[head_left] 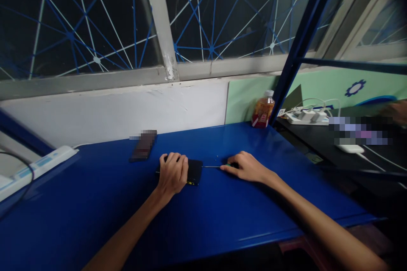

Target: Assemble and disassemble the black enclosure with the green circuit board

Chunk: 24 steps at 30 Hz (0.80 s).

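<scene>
A flat black box-shaped device (pixel 195 171) lies on the blue table (pixel 203 224), with small yellow spots along its near edge. My left hand (pixel 173 173) is closed over its left part, fingers curled across the top. To the right, my right hand (pixel 243 166) grips a screwdriver (pixel 211 167) by its handle, mostly hidden in the fingers, with some green showing. The thin metal shaft points left, its tip at or close to the device's right side; whether it touches I cannot tell. A few tiny specks lie on the table just beyond the shaft.
A dark phone-like slab (pixel 144 146) lies behind my left hand. At the left is a white power strip (pixel 38 171) with a cable. A drink bottle (pixel 263 109) stands at the back right by a blue post (pixel 300 46). Another power strip (pixel 307 117) sits on the black neighbouring desk.
</scene>
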Tool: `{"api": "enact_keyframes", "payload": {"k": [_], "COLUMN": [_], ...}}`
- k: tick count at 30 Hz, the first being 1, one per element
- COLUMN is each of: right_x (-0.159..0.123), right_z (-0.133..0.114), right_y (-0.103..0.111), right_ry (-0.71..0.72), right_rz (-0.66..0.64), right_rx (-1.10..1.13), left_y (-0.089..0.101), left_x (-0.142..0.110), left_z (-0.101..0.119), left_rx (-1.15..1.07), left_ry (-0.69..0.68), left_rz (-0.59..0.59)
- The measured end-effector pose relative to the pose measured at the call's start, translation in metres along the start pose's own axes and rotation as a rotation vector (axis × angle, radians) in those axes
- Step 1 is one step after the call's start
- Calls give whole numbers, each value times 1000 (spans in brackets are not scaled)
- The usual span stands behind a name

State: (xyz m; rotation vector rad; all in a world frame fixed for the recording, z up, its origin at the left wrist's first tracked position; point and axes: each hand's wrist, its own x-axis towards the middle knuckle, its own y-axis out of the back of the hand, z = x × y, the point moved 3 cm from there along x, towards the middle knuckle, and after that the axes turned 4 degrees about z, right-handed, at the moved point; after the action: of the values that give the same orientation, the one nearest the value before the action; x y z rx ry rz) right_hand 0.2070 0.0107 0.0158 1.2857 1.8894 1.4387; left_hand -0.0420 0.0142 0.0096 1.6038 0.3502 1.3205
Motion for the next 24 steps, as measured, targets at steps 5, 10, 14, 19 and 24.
{"api": "enact_keyframes", "payload": {"k": [5,10,14,19,24], "right_x": [0,1,2,1,-1], "right_z": [0,0,1,3,-3], "right_y": [1,1,0,-4,1], "right_ry": [1,-11,-36,-123,-85], "right_rz": [-2,4,-2,-134,-66], "right_rx": [34,54,93,312,228], "left_y": [-1,0,0,1,2], "left_x": [0,1,0,-1,-1], "left_z": [0,1,2,3,3], "left_rx": [6,1,-1,-19,-24], "left_ry": [3,10,17,13,19], "left_rz": [-2,15,20,19,42]}}
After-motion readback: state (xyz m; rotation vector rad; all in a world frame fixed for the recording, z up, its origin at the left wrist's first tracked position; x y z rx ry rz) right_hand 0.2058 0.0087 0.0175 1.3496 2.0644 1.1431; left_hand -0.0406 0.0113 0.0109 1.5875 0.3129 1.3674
